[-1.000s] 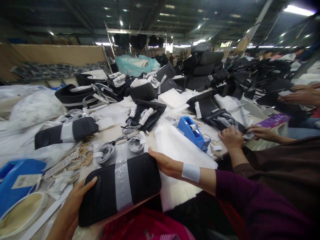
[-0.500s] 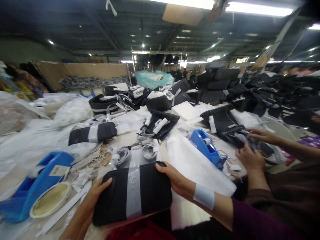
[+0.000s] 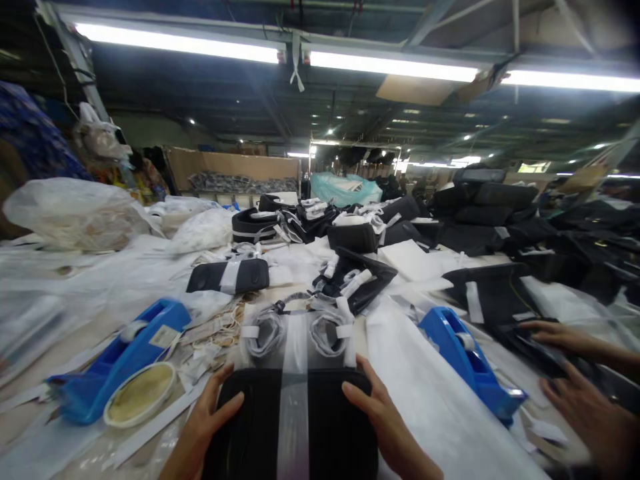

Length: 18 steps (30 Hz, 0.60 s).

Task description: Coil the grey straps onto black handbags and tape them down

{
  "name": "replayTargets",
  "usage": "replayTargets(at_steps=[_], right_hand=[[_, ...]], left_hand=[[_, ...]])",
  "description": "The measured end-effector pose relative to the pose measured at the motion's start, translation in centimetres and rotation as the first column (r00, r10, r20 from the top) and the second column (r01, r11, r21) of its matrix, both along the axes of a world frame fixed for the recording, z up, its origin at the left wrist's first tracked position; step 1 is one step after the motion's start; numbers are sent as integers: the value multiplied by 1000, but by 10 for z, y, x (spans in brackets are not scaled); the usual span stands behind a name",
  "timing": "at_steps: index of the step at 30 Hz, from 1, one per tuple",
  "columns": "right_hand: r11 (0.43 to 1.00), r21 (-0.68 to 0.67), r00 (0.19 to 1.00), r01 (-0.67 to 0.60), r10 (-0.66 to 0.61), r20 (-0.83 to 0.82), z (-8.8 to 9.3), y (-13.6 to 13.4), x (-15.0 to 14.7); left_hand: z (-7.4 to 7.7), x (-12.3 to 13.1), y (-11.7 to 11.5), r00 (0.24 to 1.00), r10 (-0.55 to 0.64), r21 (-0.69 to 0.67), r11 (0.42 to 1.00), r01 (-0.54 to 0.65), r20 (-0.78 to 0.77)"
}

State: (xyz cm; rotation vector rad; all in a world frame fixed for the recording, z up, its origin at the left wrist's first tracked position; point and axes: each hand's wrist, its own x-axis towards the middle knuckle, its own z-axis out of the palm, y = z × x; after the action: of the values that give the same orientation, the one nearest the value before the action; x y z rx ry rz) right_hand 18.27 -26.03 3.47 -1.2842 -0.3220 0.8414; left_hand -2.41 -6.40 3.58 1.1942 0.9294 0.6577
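A black bag (image 3: 335,427) is held flat at the bottom middle, its lower edge cut off by the frame. A translucent white strip (image 3: 294,413) runs across its middle. Two plastic-wrapped strap coils (image 3: 265,335) lie at its far side, each banded in white. My left hand (image 3: 207,417) grips the bag's left edge, thumb on top and fingers mostly underneath. On the opposite edge my right hand (image 3: 385,417) holds it the same way. Close by on the left are a blue tape dispenser (image 3: 120,360) and a round white-rimmed tub (image 3: 140,395).
Another blue tape dispenser (image 3: 467,363) stands to the right, beside a white padded sheet (image 3: 410,380). Further back lies a banded black bag (image 3: 227,275), with heaped black bags (image 3: 353,237) behind it. A co-worker's hands (image 3: 580,393) handle black material at the right.
My view has swung left, so the surroundings shift rightward in the picture. The bag, still in both hands, sits lower in view and squarer to me. The co-worker's hands have spread apart.
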Motion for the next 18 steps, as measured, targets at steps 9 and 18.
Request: replayTargets(at_steps=[9, 18], right_hand=[[994, 110, 997, -10, 2, 72, 7, 0, -11], [996, 92, 998, -18, 11, 69, -6, 1, -1]], left_hand=[[-1, -6, -15, 990, 92, 9, 996, -93, 107], [2, -7, -19, 985, 81, -1, 997, -81, 154]])
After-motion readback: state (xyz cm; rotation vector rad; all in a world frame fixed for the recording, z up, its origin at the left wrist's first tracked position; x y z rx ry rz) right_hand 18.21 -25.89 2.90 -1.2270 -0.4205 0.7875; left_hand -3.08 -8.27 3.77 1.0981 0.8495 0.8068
